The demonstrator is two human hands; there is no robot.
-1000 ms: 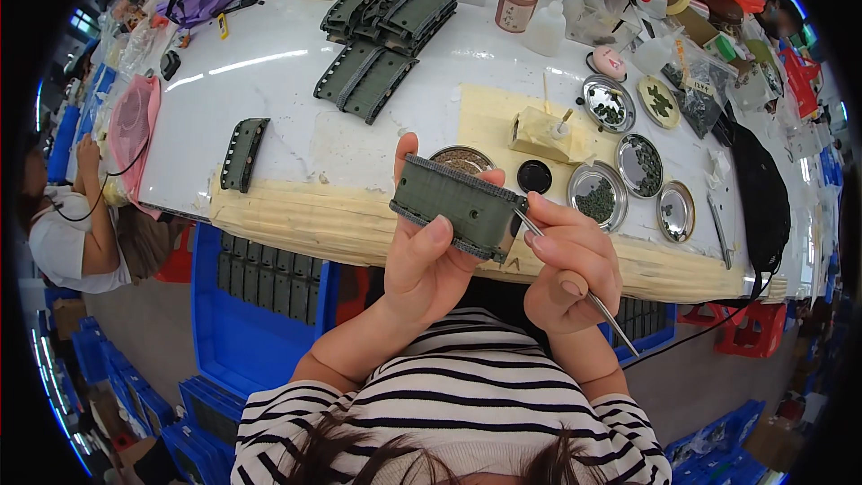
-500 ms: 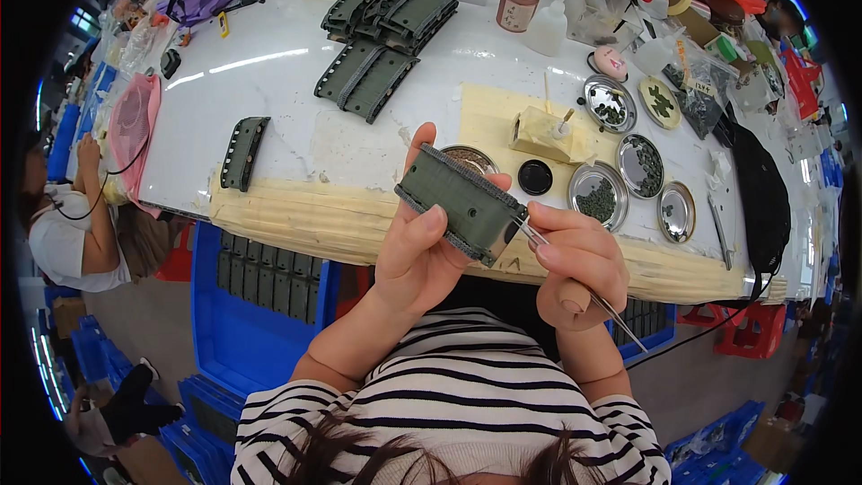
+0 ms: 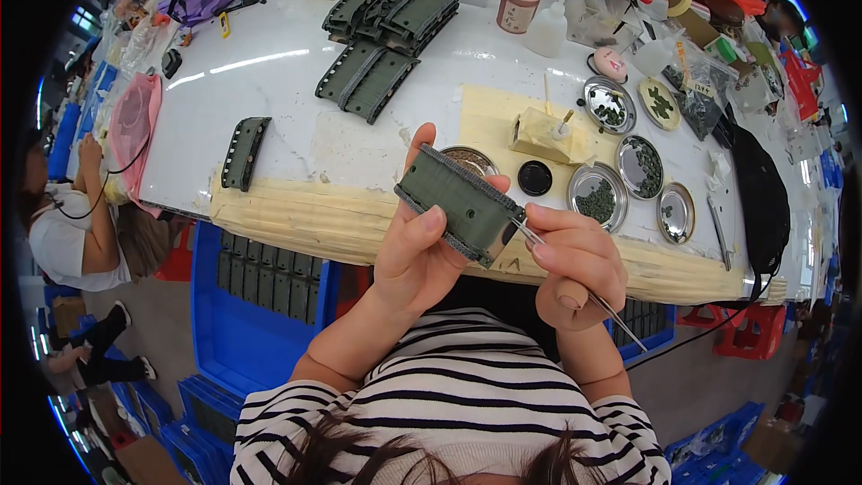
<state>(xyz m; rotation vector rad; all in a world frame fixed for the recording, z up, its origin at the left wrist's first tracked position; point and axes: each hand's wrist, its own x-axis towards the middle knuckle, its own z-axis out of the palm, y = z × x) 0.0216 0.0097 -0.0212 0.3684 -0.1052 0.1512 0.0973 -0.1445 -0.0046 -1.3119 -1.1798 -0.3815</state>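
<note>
My left hand (image 3: pixel 415 247) is closed round a dark green model part (image 3: pixel 462 202), a curved slab with ribbed long edges and a small round hole. It is held tilted above the table's front edge. In my right hand (image 3: pixel 582 256) is a pair of metal tweezers (image 3: pixel 611 313), their tips touching the part's right end. Whether the tips grip anything is too small to tell. A round wooden handle end (image 3: pixel 571 295) also shows in the right palm; the rest of that tool is hidden. Just behind the part, a metal dish (image 3: pixel 492 162) of brownish bits is partly covered.
Several similar green parts (image 3: pixel 368 81) lie at the back; another (image 3: pixel 245 154) lies at left. Metal dishes (image 3: pixel 596 197) of small green pieces, a black round lid (image 3: pixel 535 178) and a yellowish block (image 3: pixel 544 133) are at right. Below left stands a blue crate (image 3: pixel 256 346). A co-worker (image 3: pixel 76 224) sits far left.
My hands, the green part and the tweezers stay almost still. At the far lower left, another person's legs have shifted.
</note>
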